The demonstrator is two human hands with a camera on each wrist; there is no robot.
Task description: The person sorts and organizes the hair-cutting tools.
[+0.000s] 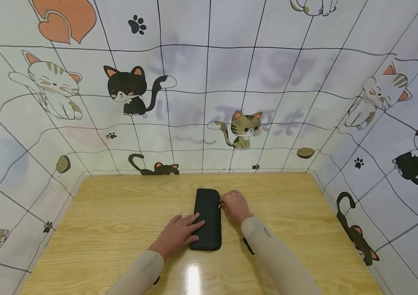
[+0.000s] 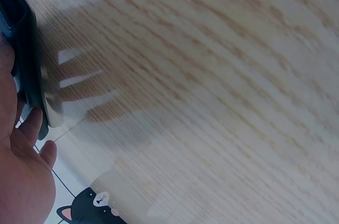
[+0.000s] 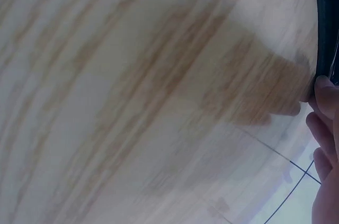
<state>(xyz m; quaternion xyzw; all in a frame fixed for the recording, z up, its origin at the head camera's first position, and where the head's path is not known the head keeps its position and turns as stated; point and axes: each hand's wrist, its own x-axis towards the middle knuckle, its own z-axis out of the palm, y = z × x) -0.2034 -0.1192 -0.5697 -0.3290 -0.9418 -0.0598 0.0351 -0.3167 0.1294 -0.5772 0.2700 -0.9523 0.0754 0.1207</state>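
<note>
A slim black zippered case point(image 1: 209, 205) lies lengthwise on the wooden table, pointing away from me. My left hand point(image 1: 177, 234) rests on its left side, fingers spread and fairly straight across the cover. At the upper right edge my right hand point(image 1: 235, 205) has its fingers curled, pinching the zipper pull, where a small pale glint shows. The left wrist view catches the case point(image 2: 26, 49) from the side, with left-hand fingers point(image 2: 33, 123) against it. In the right wrist view, the right thumb point(image 3: 326, 94) meets the dark edge of the case point(image 3: 326, 23).
The light wooden table point(image 1: 127, 205) stretches around the case. A white cloth backdrop point(image 1: 186, 106) with grid lines and cartoon cats rises behind the table and along both sides. Both forearms wear beige sleeves point(image 1: 271, 250), with a dark strap point(image 1: 248, 246) under the right one.
</note>
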